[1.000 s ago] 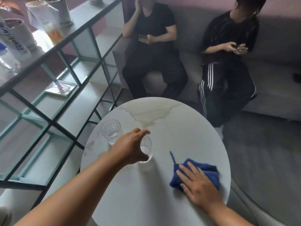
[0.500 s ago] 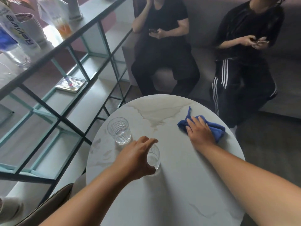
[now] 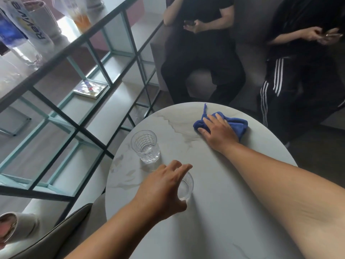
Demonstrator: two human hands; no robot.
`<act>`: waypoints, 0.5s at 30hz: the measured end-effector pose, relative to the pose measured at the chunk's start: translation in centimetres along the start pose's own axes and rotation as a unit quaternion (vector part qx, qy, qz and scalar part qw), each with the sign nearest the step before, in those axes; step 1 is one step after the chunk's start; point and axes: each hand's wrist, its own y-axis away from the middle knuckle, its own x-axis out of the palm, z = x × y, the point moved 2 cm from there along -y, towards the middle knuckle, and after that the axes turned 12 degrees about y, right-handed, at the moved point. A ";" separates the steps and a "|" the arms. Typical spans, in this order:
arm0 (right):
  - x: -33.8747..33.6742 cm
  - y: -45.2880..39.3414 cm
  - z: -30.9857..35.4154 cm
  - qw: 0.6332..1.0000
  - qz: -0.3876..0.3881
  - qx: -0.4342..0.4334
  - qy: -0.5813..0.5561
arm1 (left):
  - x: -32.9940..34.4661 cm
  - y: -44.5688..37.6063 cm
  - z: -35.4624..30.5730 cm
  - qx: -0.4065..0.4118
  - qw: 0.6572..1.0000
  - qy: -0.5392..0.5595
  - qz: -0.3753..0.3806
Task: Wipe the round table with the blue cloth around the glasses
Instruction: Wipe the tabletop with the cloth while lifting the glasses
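Note:
The round white marble table (image 3: pixel 220 212) fills the lower middle of the head view. My right hand (image 3: pixel 218 130) lies flat on the crumpled blue cloth (image 3: pixel 237 123), pressing it onto the table's far edge. My left hand (image 3: pixel 164 186) is wrapped around a clear glass (image 3: pixel 185 187) standing near the table's middle; the hand hides most of it. A second clear ribbed glass (image 3: pixel 145 145) stands upright to the far left of the held one, untouched.
A black and teal metal shelf unit (image 3: pixel 74 126) stands close along the table's left, with bottles and a cup on top. Two seated people (image 3: pixel 201 53) in black sit on a grey sofa just beyond the table. A chair back (image 3: pixel 65 230) is at the lower left.
My right hand has pushed the blue cloth from the table's near right across to its far edge. My left hand has stayed on the same glass.

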 end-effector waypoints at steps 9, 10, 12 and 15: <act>-0.1 2.9 2.0 0.997 -0.029 -0.068 -0.009 | -0.2 0.3 -0.3 -0.007 1.000 -0.002 0.013; -0.1 3.3 2.0 0.997 -0.031 -0.072 -0.014 | -0.7 0.4 -0.3 -0.017 1.000 0.018 0.006; -0.1 3.9 2.0 0.996 -0.030 -0.079 -0.020 | -2.5 0.2 0.3 -0.033 0.994 0.069 -0.077; -0.2 4.5 2.0 0.997 -0.027 -0.073 -0.030 | -5.4 -1.6 3.5 -0.095 0.960 0.065 -0.257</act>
